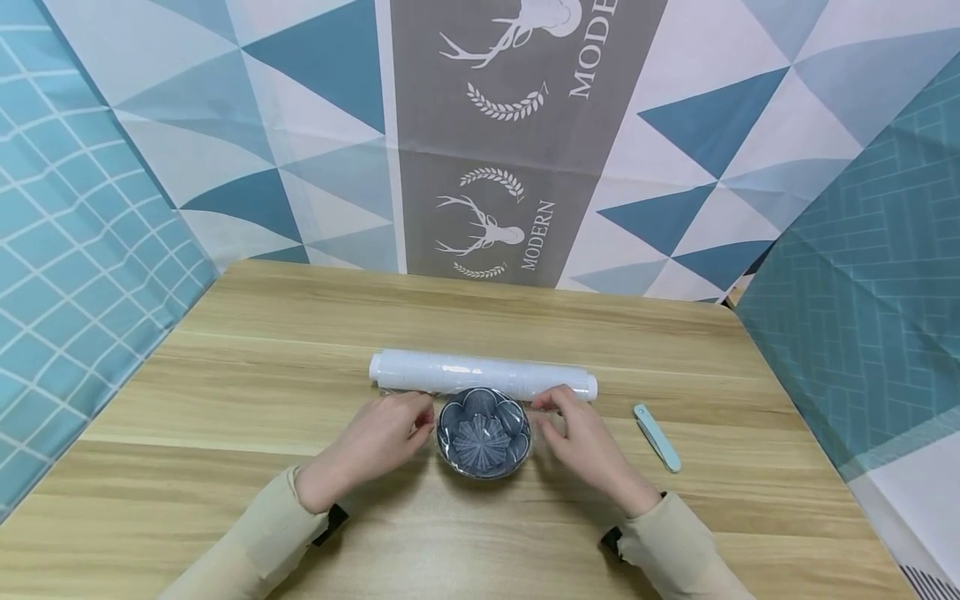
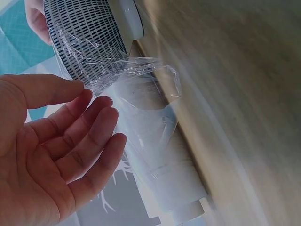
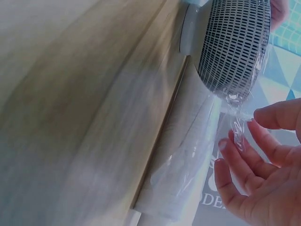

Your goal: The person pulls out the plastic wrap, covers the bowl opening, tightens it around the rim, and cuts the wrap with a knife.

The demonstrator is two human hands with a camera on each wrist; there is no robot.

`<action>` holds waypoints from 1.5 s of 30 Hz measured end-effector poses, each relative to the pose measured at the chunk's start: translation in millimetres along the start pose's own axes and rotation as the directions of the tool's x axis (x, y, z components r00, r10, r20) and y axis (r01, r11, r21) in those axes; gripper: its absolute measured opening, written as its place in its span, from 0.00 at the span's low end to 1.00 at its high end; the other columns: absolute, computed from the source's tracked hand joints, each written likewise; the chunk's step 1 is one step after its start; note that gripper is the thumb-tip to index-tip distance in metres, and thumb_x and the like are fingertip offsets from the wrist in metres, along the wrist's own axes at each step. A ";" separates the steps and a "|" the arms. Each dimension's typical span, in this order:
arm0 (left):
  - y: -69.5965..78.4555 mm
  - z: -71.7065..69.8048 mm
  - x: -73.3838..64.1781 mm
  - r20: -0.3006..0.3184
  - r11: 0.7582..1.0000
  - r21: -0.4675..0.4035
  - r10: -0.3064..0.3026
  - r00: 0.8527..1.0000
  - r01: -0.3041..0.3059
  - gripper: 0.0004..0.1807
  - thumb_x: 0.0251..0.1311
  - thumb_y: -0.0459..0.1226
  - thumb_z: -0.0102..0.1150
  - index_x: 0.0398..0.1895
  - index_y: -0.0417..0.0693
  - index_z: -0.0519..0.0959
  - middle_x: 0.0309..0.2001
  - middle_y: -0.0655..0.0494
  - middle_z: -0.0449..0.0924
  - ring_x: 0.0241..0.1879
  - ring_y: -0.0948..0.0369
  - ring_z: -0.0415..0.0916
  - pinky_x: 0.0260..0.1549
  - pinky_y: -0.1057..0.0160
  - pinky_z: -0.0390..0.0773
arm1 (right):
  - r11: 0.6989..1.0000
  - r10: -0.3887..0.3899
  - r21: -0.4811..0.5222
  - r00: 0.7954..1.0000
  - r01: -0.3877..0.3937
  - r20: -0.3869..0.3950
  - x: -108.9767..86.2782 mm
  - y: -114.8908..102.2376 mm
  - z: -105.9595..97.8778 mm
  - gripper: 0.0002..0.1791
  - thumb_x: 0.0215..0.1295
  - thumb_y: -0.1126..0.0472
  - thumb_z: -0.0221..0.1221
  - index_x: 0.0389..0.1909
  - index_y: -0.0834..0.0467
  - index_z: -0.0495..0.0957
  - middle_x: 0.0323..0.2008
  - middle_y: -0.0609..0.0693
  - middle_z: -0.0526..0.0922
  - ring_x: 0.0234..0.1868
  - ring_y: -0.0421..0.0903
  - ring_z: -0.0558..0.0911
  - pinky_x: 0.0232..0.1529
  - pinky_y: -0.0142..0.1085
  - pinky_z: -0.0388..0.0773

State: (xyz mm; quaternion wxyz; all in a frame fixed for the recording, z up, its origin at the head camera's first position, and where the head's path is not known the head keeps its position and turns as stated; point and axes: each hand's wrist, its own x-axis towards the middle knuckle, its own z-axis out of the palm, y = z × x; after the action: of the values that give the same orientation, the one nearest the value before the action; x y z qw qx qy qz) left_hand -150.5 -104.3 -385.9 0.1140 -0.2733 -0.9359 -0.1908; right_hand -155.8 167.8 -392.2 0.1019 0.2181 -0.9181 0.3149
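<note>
A dark bowl (image 1: 482,450) with a petal-shaped inside stands on the table, clear cling film (image 2: 141,70) stretched over its mouth. Its outer wall has a dashed pattern in both wrist views. To the bowl's left, my left hand (image 1: 392,429) pinches the film's edge between thumb and index finger, the other fingers loosely bent. On the opposite side, my right hand (image 1: 577,437) pinches a gathered strip of film (image 3: 238,134) at the rim. Just behind the bowl lies a white roll of cling film (image 1: 465,372), lengthwise across the table.
A light-blue folded cutter-like tool (image 1: 657,439) lies on the wooden table (image 1: 247,400), to the right of my right hand. Patterned cloth (image 1: 322,125) hangs behind the table, and tile-print sheets stand along both sides.
</note>
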 end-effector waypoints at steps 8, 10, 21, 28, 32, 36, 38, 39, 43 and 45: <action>-1.0 -0.9 -2.3 0.005 0.999 -0.011 -0.030 1.000 0.030 0.05 0.47 0.33 0.60 0.23 0.53 0.74 0.22 0.65 0.74 0.20 0.70 0.67 0.21 0.73 0.69 | 0.996 0.092 -0.011 0.995 -0.093 -0.047 -6.9 2.7 -7.2 0.12 0.53 0.65 0.61 0.39 0.59 0.74 0.35 0.48 0.75 0.36 0.43 0.74 0.36 0.36 0.75; -0.7 -1.0 -2.1 0.011 0.999 -0.016 -0.040 0.999 0.040 0.04 0.49 0.34 0.60 0.24 0.52 0.75 0.23 0.65 0.74 0.21 0.71 0.68 0.21 0.73 0.69 | 0.992 0.128 -0.013 0.991 -0.129 -0.037 -7.3 3.3 -7.5 0.10 0.52 0.65 0.61 0.37 0.59 0.75 0.31 0.47 0.75 0.32 0.41 0.73 0.33 0.33 0.74; 1.2 2.7 -0.9 0.008 0.999 -0.025 -0.031 0.999 0.032 0.05 0.51 0.34 0.59 0.22 0.52 0.74 0.19 0.67 0.68 0.18 0.71 0.63 0.18 0.74 0.65 | 0.973 0.220 0.059 0.975 -0.223 0.040 -1.1 -1.7 -0.5 0.06 0.52 0.70 0.60 0.28 0.56 0.76 0.24 0.45 0.76 0.26 0.37 0.73 0.29 0.28 0.72; 3.2 2.9 0.1 0.008 0.999 -0.030 -0.021 1.000 0.021 0.06 0.51 0.33 0.58 0.22 0.51 0.74 0.19 0.66 0.68 0.18 0.71 0.62 0.18 0.74 0.65 | 0.967 0.219 0.121 0.974 -0.223 0.049 0.9 -6.3 4.3 0.06 0.52 0.70 0.60 0.29 0.56 0.76 0.25 0.45 0.77 0.27 0.37 0.74 0.31 0.27 0.74; 3.8 2.1 -0.1 0.015 1.000 -0.024 -0.019 1.000 0.020 0.06 0.52 0.33 0.58 0.22 0.52 0.73 0.19 0.66 0.68 0.18 0.70 0.62 0.18 0.74 0.65 | 0.970 0.204 0.130 0.979 -0.206 0.029 1.8 -7.7 7.0 0.07 0.52 0.70 0.60 0.32 0.57 0.75 0.26 0.45 0.78 0.28 0.37 0.75 0.32 0.27 0.75; 3.4 2.0 0.4 0.022 1.000 -0.013 -0.010 1.000 0.011 0.05 0.52 0.35 0.58 0.23 0.52 0.73 0.20 0.66 0.68 0.19 0.70 0.62 0.19 0.74 0.65 | 0.975 0.188 0.119 0.982 -0.187 0.009 2.4 -9.2 8.3 0.08 0.53 0.70 0.59 0.33 0.57 0.75 0.26 0.44 0.78 0.28 0.37 0.75 0.31 0.27 0.75; 3.2 2.1 0.9 0.020 1.000 -0.003 0.000 1.000 0.000 0.04 0.52 0.35 0.58 0.24 0.52 0.74 0.21 0.66 0.69 0.20 0.70 0.64 0.19 0.73 0.67 | 0.977 0.180 0.116 0.984 -0.180 0.008 2.7 -10.3 8.4 0.08 0.53 0.71 0.59 0.33 0.57 0.75 0.25 0.43 0.78 0.27 0.36 0.75 0.30 0.27 0.75; 3.1 2.3 1.1 0.018 1.000 0.002 0.007 1.000 -0.007 0.04 0.53 0.35 0.58 0.24 0.53 0.74 0.21 0.66 0.70 0.20 0.70 0.65 0.20 0.72 0.68 | 0.978 0.174 0.113 0.985 -0.173 0.004 2.9 -10.7 8.5 0.08 0.53 0.71 0.58 0.33 0.57 0.75 0.25 0.43 0.78 0.26 0.36 0.75 0.29 0.27 0.74; 2.7 2.6 1.8 0.002 0.999 0.029 0.039 0.999 -0.039 0.03 0.52 0.34 0.57 0.26 0.52 0.75 0.24 0.63 0.73 0.22 0.67 0.69 0.22 0.69 0.71 | 0.987 0.135 0.092 0.991 -0.133 -0.011 3.3 -11.2 9.0 0.09 0.52 0.72 0.58 0.32 0.56 0.75 0.23 0.43 0.78 0.25 0.36 0.75 0.28 0.27 0.74; 2.7 2.6 1.9 -0.005 0.997 0.043 0.057 0.998 -0.057 0.02 0.53 0.34 0.57 0.29 0.51 0.77 0.25 0.61 0.75 0.23 0.65 0.72 0.23 0.67 0.73 | 0.990 0.117 0.084 0.993 -0.116 -0.011 3.2 -10.4 9.2 0.09 0.53 0.72 0.58 0.31 0.55 0.75 0.23 0.42 0.78 0.24 0.35 0.75 0.28 0.27 0.74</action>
State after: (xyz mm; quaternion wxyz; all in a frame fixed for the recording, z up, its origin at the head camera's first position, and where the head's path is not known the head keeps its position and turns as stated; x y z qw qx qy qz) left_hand -150.9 -100.3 -386.8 0.1281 -0.2969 -0.9312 -0.1683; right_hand -154.3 153.6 -392.8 0.0813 0.1656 -0.9145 0.3600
